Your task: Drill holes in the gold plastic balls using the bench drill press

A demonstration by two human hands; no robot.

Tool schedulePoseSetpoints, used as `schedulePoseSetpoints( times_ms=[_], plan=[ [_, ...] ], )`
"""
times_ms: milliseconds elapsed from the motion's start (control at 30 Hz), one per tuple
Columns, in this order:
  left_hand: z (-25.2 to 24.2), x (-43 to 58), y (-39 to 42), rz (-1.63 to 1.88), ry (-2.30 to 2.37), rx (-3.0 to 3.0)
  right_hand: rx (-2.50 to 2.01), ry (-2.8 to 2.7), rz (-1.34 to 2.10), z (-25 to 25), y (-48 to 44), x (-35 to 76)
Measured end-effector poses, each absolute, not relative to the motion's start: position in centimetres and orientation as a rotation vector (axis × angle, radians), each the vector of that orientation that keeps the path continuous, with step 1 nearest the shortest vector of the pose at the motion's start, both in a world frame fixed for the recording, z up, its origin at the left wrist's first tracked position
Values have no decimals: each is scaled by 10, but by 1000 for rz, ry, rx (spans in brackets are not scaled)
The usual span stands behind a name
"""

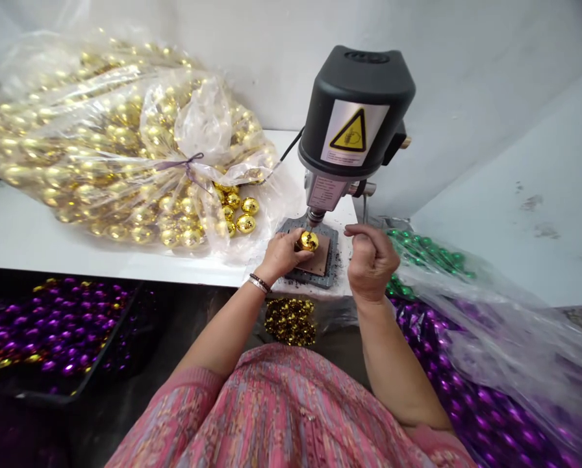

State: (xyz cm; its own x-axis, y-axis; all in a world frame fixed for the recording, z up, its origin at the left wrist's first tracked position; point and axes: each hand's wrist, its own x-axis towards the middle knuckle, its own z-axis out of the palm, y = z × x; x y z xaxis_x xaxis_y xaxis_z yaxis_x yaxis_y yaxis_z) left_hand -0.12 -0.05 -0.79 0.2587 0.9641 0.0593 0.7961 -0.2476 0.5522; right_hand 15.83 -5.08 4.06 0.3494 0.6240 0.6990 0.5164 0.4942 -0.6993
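Note:
My left hand [282, 255] is closed round a shiny gold ball [309, 241], pinching it between thumb and fingers. The ball rests over a brown board [315, 259] on the grey base plate [330, 270] of a small drill press [356, 110]. Right above the ball is the chuck [315, 216], its bit reaching down to the top of the ball. To the right of the base, my right hand [373, 265] has curled fingers at the thin metal lever [366, 209] of the press; the lever's lower end is hidden by the hand.
A large clear bag [125, 149] of gold balls lies left on the white table [18, 240], with several loose gold balls [246, 224] by its mouth. Below are a black crate [89, 383] of purple balls and a pile of gold balls [291, 322]. Bagged green balls [432, 253] and purple balls [486, 416] lie right.

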Motion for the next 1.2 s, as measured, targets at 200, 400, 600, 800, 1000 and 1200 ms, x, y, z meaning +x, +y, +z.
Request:
schedulePoseSetpoints(
  times_ms=[200,400,600,800,1000,1200],
  plan=[
    [-14,-1,3,666,1506,2067,-1105,-1243,186,61,-50,161],
    [-19,-8,-9,862,1286,1941,-1053,-1152,393,116,-40,164],
    [-15,-31,-35,906,1260,2007,-1059,-1058,470,125,-43,159],
    [-11,-43,-57,920,1070,2072,-1046,-1096,475,127,-43,160],
    [-9,-48,-71,878,1042,2002,-1042,-1094,458,119,-42,160],
    [-4,-51,-78,777,1107,1882,-1043,-1117,448,118,-45,160]
  ],
)
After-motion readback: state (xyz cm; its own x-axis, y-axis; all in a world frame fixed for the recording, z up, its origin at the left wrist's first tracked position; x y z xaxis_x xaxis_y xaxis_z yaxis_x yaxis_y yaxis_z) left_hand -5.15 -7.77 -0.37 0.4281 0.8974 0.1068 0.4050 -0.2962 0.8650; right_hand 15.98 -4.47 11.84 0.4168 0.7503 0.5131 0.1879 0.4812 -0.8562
